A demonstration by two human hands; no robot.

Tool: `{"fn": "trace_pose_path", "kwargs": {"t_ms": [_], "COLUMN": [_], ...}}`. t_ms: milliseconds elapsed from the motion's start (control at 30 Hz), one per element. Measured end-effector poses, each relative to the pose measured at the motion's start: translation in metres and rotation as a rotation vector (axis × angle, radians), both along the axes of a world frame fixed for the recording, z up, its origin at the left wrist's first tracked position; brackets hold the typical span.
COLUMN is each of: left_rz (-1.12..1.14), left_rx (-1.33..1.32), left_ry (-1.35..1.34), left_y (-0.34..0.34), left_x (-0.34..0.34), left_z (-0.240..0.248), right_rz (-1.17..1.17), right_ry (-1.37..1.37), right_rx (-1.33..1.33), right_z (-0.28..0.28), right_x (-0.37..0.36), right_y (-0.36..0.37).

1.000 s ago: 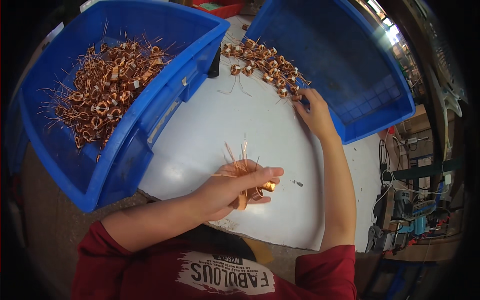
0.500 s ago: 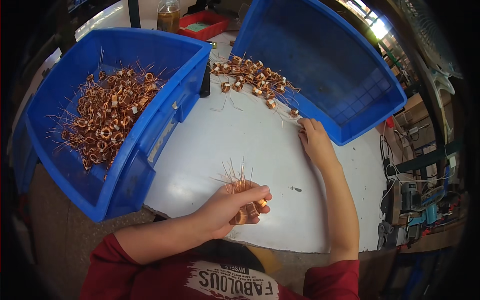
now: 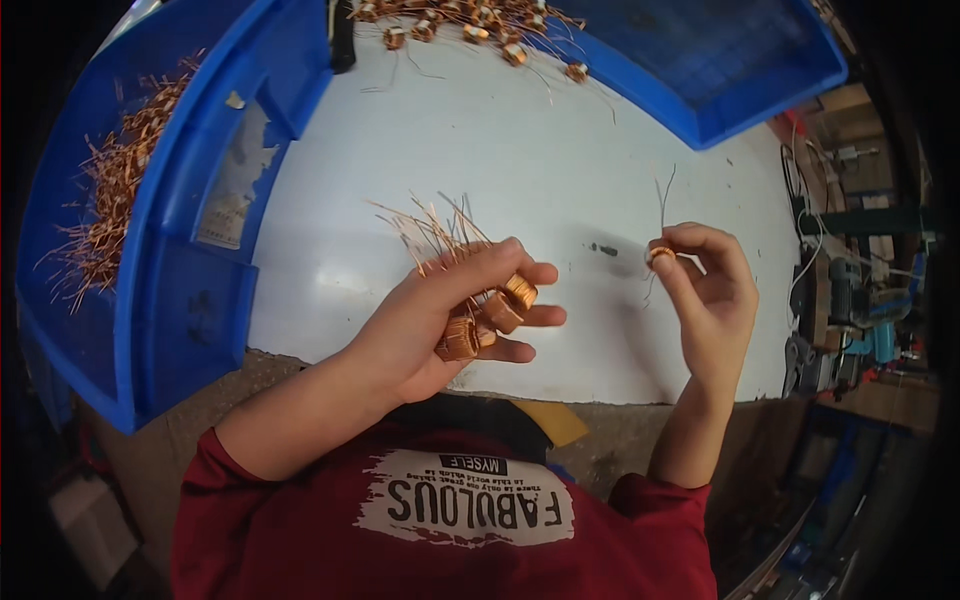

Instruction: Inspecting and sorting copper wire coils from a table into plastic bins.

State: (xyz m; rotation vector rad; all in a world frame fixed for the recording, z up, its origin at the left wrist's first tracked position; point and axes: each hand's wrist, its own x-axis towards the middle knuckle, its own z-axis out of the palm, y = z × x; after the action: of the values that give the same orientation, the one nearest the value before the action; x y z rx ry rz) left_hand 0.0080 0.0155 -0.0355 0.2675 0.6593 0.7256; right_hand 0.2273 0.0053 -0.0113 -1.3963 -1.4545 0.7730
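Several copper-wound ring coils with long wire leads are bunched in my left hand, closed around them above the table's near part. Their leads fan up past my thumb. To the right, my right hand pinches one small coil between thumb and forefinger, its thin leads sticking up and down. The two hands are apart. At the table's far side lies a loose heap of similar coils, some with a white patch, a few set off toward the near side.
On the left stands a blue bin holding a tangled pile of coils. A second blue bin lies tipped at the far right. Both border the white table. Cables and machine parts sit beyond its right edge.
My right hand has come back from the heap toward me, now with a coil raised in its fingertips. The view has tilted nearer my body. My left hand still holds its bunch.
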Motion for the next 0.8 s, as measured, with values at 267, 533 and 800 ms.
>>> {"fn": "trace_pose_path", "kwargs": {"t_ms": [267, 533, 800], "left_rz": [-0.006, -0.087, -0.090], "left_rx": [0.031, 0.197, 0.143], "left_ry": [-0.010, 0.110, 0.033], "left_y": [0.002, 0.000, 0.010], "left_x": [0.001, -0.017, 0.048], "left_z": [-0.005, 0.033, 0.013], "right_rz": [0.048, -0.019, -0.082], "right_ry": [0.312, 0.359, 0.610], "right_rx": [0.043, 0.020, -0.016], "right_z": [-0.017, -0.013, -0.006], "right_x": [-0.021, -0.018, 0.010], "right_y": [-0.019, -0.040, -0.032]}}
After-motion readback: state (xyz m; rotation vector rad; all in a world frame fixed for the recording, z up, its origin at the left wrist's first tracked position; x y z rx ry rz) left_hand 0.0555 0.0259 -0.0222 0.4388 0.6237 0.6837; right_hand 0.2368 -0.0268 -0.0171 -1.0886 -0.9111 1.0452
